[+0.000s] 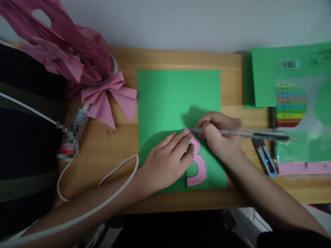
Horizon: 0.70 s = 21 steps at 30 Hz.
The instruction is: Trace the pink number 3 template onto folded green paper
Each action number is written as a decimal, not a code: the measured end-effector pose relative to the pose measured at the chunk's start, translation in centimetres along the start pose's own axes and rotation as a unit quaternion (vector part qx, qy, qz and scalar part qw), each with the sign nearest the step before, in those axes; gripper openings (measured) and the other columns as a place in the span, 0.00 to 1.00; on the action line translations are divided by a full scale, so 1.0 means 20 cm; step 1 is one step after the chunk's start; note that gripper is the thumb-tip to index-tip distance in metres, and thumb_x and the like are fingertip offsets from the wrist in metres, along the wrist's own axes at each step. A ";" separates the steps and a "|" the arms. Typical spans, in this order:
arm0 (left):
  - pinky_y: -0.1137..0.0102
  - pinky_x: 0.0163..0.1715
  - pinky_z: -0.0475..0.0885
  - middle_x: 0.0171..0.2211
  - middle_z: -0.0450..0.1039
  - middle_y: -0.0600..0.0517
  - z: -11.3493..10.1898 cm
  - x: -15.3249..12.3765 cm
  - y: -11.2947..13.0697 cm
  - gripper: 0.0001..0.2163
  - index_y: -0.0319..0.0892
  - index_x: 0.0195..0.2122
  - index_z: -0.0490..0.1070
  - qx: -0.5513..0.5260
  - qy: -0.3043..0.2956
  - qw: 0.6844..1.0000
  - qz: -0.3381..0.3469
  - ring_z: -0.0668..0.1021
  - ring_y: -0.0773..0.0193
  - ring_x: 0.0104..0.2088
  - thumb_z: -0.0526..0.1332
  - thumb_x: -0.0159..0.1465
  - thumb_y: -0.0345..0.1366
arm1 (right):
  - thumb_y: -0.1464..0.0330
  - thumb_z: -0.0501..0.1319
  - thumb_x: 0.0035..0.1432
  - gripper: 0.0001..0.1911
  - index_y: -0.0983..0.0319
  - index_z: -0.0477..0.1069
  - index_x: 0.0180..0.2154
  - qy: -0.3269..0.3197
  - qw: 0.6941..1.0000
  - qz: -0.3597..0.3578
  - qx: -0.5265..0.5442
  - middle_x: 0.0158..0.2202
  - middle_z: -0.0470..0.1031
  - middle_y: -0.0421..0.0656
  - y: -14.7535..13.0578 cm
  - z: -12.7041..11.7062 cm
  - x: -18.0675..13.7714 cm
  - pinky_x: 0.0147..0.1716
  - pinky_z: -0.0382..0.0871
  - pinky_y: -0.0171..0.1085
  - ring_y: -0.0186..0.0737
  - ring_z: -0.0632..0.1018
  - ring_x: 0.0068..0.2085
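On the wooden worktop [124, 151] a green card sheet [168, 100] is laid flat, and a pink cut-out numeral [198, 165] is pinned on its lower right part. Tracing looks to be in hand; a steady line along the pink edge would be called for next. The left hand [168, 162] is pressed flat, fingers spread. The right hand [219, 136] is curled round a pen [245, 133], tip at the numeral's top.

A light wooden bench [124, 144] carried a green paper sheet [176, 100], a pink folded paper bow [110, 100], a white cable [103, 179], blue snips [265, 156] and a green paper pack [289, 79].
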<state>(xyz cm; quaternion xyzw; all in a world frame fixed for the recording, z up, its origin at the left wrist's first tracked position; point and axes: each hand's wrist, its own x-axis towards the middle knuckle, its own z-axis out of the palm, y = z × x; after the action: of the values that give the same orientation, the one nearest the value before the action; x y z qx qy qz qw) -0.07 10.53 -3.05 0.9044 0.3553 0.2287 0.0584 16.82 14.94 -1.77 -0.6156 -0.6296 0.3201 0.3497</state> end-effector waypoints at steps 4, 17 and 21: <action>0.62 0.54 0.74 0.49 0.78 0.41 0.00 0.00 0.00 0.08 0.34 0.42 0.76 -0.002 -0.001 1.000 0.000 0.77 0.53 0.54 0.57 0.68 0.28 | 0.74 0.55 0.50 0.11 0.58 0.69 0.20 -0.004 1.000 -0.001 0.000 0.15 0.69 0.36 0.00 -0.01 0.00 0.18 0.62 0.34 0.33 0.70 0.18; 0.65 0.54 0.74 0.52 0.76 0.44 0.00 0.00 0.02 0.07 0.35 0.43 0.74 0.001 0.002 1.000 -0.026 0.78 0.55 0.53 0.58 0.68 0.29 | 0.74 0.55 0.49 0.10 0.59 0.69 0.20 -0.007 1.000 0.008 0.016 0.15 0.69 0.37 0.00 0.00 0.00 0.18 0.62 0.34 0.32 0.69 0.18; 0.64 0.51 0.75 0.52 0.76 0.44 0.00 -0.01 0.02 0.08 0.36 0.45 0.74 0.012 0.002 0.999 -0.034 0.78 0.56 0.52 0.57 0.69 0.30 | 0.75 0.55 0.49 0.11 0.58 0.68 0.20 -0.004 1.000 0.006 0.024 0.15 0.68 0.36 0.00 0.00 0.00 0.18 0.62 0.33 0.32 0.69 0.17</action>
<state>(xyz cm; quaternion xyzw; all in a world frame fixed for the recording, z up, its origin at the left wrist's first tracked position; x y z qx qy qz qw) 0.10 10.08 -3.03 0.8919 0.3891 0.2240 0.0544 16.81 14.96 -1.69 -0.6098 -0.6193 0.3393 0.3598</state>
